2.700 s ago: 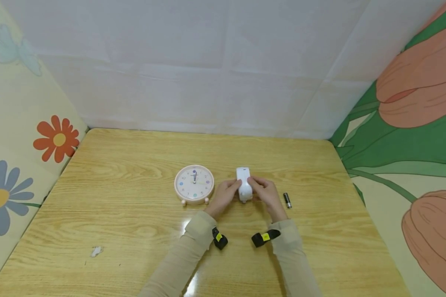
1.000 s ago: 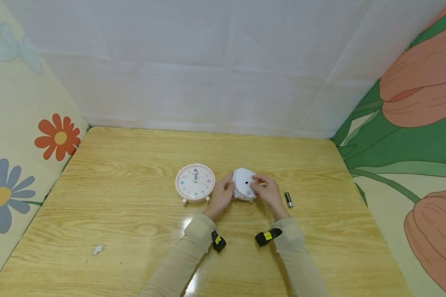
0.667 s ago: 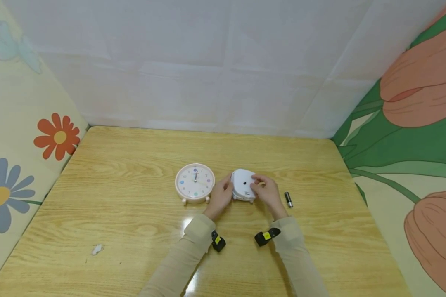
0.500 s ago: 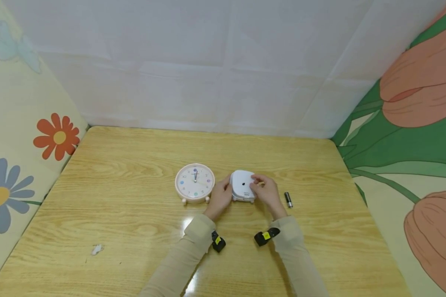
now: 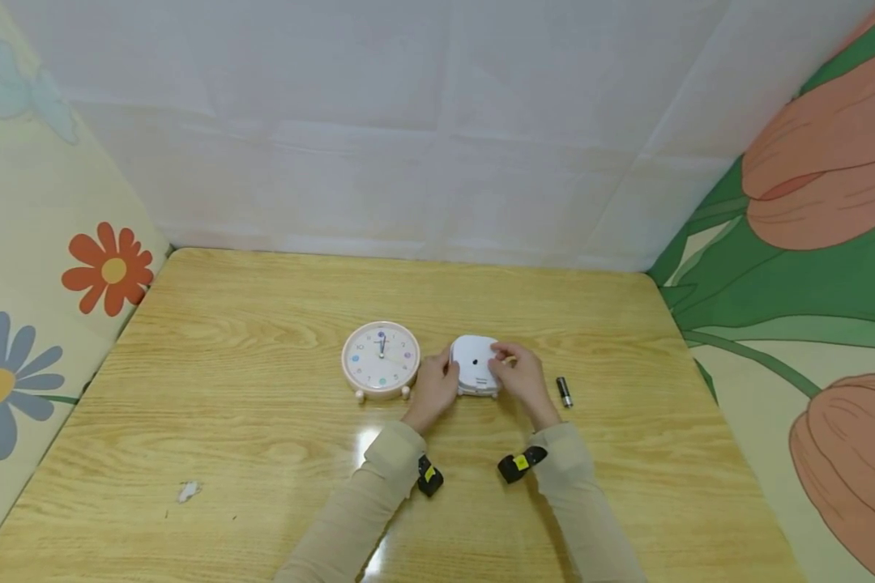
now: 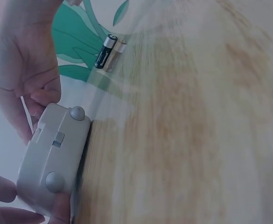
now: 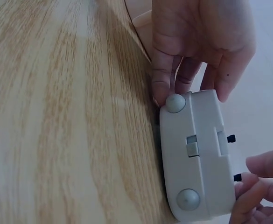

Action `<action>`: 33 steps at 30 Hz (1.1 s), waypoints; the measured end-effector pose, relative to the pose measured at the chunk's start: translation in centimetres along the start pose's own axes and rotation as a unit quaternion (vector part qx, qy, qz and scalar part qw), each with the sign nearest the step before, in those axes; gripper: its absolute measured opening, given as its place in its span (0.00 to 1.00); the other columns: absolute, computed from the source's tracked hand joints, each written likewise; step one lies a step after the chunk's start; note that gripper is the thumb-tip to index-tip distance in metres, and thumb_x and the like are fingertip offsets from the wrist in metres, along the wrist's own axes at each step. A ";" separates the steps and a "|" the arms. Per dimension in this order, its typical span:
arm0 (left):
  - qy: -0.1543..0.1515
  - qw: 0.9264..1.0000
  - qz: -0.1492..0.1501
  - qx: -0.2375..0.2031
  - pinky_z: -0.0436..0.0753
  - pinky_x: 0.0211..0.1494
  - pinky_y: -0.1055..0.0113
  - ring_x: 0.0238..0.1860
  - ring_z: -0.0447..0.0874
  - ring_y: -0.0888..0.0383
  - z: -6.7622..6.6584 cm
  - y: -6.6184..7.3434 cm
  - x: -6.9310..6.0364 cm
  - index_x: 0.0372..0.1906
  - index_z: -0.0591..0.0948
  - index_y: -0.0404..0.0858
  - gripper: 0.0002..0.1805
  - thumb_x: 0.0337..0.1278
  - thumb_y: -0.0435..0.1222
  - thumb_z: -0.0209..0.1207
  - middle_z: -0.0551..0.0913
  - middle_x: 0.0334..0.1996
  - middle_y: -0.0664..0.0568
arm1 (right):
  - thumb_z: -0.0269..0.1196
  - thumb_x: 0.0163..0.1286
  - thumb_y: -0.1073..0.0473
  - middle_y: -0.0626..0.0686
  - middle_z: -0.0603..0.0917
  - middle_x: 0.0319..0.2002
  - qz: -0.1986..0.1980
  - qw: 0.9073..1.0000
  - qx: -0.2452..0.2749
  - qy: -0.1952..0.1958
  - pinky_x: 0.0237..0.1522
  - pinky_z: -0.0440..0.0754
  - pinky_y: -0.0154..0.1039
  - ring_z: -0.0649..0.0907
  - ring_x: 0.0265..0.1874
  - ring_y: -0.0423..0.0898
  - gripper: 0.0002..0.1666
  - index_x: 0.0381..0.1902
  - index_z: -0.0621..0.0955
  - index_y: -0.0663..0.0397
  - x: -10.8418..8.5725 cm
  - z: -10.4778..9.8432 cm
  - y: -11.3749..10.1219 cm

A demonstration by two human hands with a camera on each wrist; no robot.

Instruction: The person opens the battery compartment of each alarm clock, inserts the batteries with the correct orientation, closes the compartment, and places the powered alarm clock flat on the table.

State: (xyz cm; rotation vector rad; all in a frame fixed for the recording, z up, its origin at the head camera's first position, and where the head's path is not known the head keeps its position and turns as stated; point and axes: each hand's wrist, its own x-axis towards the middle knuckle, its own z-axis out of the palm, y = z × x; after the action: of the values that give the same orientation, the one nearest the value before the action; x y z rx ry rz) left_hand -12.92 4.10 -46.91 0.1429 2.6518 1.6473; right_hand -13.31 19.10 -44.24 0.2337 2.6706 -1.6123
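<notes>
A small white alarm clock (image 5: pixel 472 361) lies on the table with its back turned up. Two ball feet and a latch show on its side in the right wrist view, and black knobs (image 7: pixel 231 138) stick out of its back. My left hand (image 5: pixel 435 387) grips the clock's left edge, its fingertips at a foot (image 7: pixel 175 103). My right hand (image 5: pixel 522 377) is at the right part of the back, thumb and fingers pinching around the other knob (image 7: pixel 237 178), whose tip is partly covered. A pink round alarm clock (image 5: pixel 382 359) lies face up beside my left hand.
A black and silver battery (image 5: pixel 565 392) lies on the wooden table (image 5: pixel 262 453) to the right of my right hand. A small white scrap (image 5: pixel 189 491) lies at the front left. Printed panels and a white sheet wall the table in.
The white clock was held narrow side up; it has been turned so its back faces up, levelling and shifting slightly left. My right fingers moved from its side onto its back.
</notes>
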 end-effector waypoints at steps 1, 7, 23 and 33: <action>-0.001 1.000 0.000 0.004 0.70 0.55 0.53 0.50 0.74 0.43 0.0 0.0 0.0 0.56 0.72 0.26 0.21 0.61 0.32 0.46 0.77 0.47 0.33 | 0.60 0.56 0.71 0.58 0.75 0.34 -0.003 1.000 -0.003 0.001 0.18 0.67 0.27 0.69 0.18 0.39 0.17 0.46 0.78 0.69 0.0 0.0 0.0; -0.017 1.000 -0.025 0.009 0.67 0.58 0.52 0.54 0.70 0.42 -0.1 0.0 -0.2 0.58 0.70 0.26 0.21 0.62 0.33 0.46 0.73 0.52 0.33 | 0.60 0.55 0.70 0.59 0.77 0.33 -0.035 0.999 -0.037 0.008 0.23 0.67 0.29 0.70 0.22 0.41 0.17 0.44 0.79 0.69 0.0 0.1 0.1; -0.002 1.000 -0.026 0.013 0.68 0.58 0.53 0.55 0.70 0.42 0.1 -0.1 -0.1 0.56 0.71 0.24 0.21 0.61 0.33 0.49 0.74 0.51 0.32 | 0.69 0.50 0.66 0.56 0.77 0.28 -0.176 0.968 -0.171 -0.044 0.25 0.71 0.37 0.72 0.23 0.46 0.12 0.34 0.83 0.63 -0.6 -0.7 0.0; -0.010 0.999 -0.051 0.015 0.68 0.58 0.54 0.55 0.69 0.43 0.0 0.1 -0.1 0.57 0.70 0.24 0.22 0.62 0.34 0.48 0.72 0.51 0.32 | 0.71 0.48 0.63 0.58 0.80 0.41 -0.285 0.917 -0.272 -0.060 0.49 0.71 0.50 0.76 0.43 0.55 0.07 0.28 0.86 0.57 -0.9 -0.8 0.4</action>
State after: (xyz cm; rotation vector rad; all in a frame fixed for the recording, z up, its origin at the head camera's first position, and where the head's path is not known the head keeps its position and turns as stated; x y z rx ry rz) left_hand -12.80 4.20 -46.81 0.0245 2.6238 1.5676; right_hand -12.35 19.91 -44.13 -0.6814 3.1042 -0.8112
